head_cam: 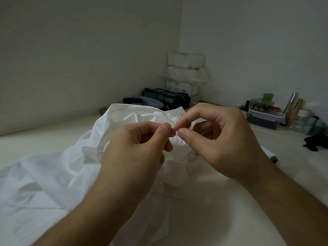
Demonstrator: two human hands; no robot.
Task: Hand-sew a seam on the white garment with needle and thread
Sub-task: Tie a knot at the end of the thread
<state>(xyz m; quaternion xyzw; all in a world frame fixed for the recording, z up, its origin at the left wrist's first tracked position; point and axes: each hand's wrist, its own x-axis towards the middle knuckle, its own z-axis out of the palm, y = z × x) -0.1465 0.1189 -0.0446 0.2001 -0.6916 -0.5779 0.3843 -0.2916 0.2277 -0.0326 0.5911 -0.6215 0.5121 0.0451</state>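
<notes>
The white garment [53, 171] lies crumpled across the pale table, bunched up under both hands. My left hand [138, 146] and my right hand [218, 139] meet above the bunched cloth, fingertips nearly touching. Between thumb and forefinger of each hand a thin needle [174, 131] shows as a short glint; both hands pinch at it. The thread is too fine to make out near the fingers. A thin pale strand [168, 196] lies on the table below the hands.
A clear lidded box [264, 116] with small items, jars and a metal tube stand at the right. A dark object [314, 142] lies near the right edge. Rolled dark bags [166, 98] and white stacked shelves [186, 71] fill the far corner.
</notes>
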